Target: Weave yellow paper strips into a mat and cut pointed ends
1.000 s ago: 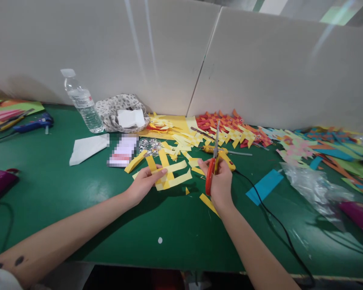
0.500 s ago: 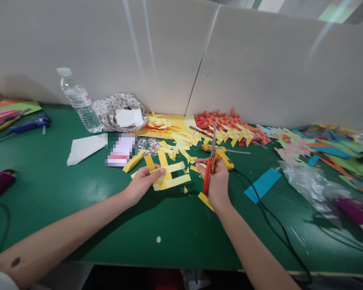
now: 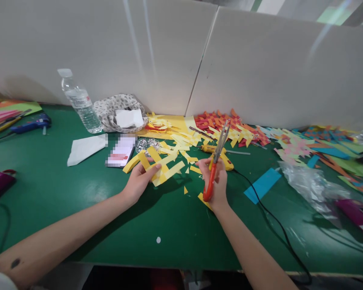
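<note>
Between thumb and fingers, my left hand pinches a woven piece of yellow paper strips, its pale and darker strip ends sticking out to the right and upward. My right hand is closed on red-handled scissors. Their blades point up and away from me, slightly apart, and do not touch the paper. Small yellow paper scraps lie on the green table between my hands. A cut yellow strip lies partly under my right hand.
A yellow glue gun lies behind my right hand, its black cord running to the front edge. Finished red and yellow woven pieces pile against the partition. A water bottle, phone, blue paper and plastic bags lie around.
The woven piece has turned in my left hand, its right-hand strip ends now slanting upward. My right hand has rotated the scissors, so the blades tip to the right and show wider.
</note>
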A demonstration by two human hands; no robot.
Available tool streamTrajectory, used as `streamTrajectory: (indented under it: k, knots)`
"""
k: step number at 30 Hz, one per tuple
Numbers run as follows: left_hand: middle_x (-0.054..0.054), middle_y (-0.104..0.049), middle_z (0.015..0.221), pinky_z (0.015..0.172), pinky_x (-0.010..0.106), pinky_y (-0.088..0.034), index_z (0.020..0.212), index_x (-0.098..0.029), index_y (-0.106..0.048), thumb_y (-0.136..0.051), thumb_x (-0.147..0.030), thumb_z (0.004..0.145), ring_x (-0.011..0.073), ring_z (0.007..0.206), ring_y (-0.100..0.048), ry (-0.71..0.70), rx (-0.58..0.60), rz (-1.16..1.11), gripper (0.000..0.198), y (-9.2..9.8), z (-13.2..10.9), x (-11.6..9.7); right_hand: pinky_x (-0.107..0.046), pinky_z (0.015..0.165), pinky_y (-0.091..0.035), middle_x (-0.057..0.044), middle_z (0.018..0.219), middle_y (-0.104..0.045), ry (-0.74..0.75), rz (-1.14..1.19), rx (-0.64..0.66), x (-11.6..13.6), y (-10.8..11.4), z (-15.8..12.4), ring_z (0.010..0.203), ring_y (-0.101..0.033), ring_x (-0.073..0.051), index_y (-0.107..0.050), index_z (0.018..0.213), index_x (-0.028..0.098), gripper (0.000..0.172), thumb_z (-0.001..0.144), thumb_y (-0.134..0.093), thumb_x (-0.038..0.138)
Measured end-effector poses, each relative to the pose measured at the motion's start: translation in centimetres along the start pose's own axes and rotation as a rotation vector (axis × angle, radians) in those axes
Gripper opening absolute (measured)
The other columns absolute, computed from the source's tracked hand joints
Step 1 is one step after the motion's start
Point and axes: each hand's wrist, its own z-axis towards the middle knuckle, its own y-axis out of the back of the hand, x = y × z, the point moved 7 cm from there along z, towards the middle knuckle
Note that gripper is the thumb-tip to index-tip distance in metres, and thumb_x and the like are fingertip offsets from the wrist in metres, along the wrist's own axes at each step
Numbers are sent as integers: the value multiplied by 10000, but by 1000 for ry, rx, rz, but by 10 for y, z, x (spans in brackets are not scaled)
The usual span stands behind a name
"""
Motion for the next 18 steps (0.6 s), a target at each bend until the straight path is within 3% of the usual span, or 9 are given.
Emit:
streamTrajectory:
  k: [3, 8, 12, 18]
  knots:
    - [-52, -589, 677, 551, 200, -420, 811, -196, -584, -738, -432, 649, 99, 615, -551, -78, -35, 23, 325, 4, 2, -5, -274, 614, -438, 31, 723, -527, 93, -130, 71, 4, -4, -3, 584, -492, -107, -454, 790, 215, 253, 723, -640, 373]
    - [-35, -591, 683, 579, 199, -414, 725, -165, -623, -769, -391, 621, 94, 634, -534, -159, -42, 53, 288, 3, 2, -11, -241, 489, -349, 30, 645, -481, 307, -559, 207, 16, -18, -15, 501, -408, -100, -449, 764, 207, 298, 706, -633, 434]
    - [-34, -591, 688, 620, 208, -426, 698, -159, -602, -782, -355, 607, 98, 658, -540, -185, -36, 3, 281, 1, 1, -14, -233, 475, -322, -9, 701, -542, 438, -781, 314, 22, -33, -25, 537, -475, -121, -491, 821, 190, 327, 721, -596, 482]
    - [-35, -584, 693, 586, 205, -417, 737, -164, -592, -775, -359, 618, 97, 642, -533, -160, -17, -19, 294, 1, 2, -13, -246, 471, -297, -46, 716, -585, 487, -971, 329, 16, -39, -24, 576, -534, -161, -522, 858, 168, 396, 751, -535, 549]
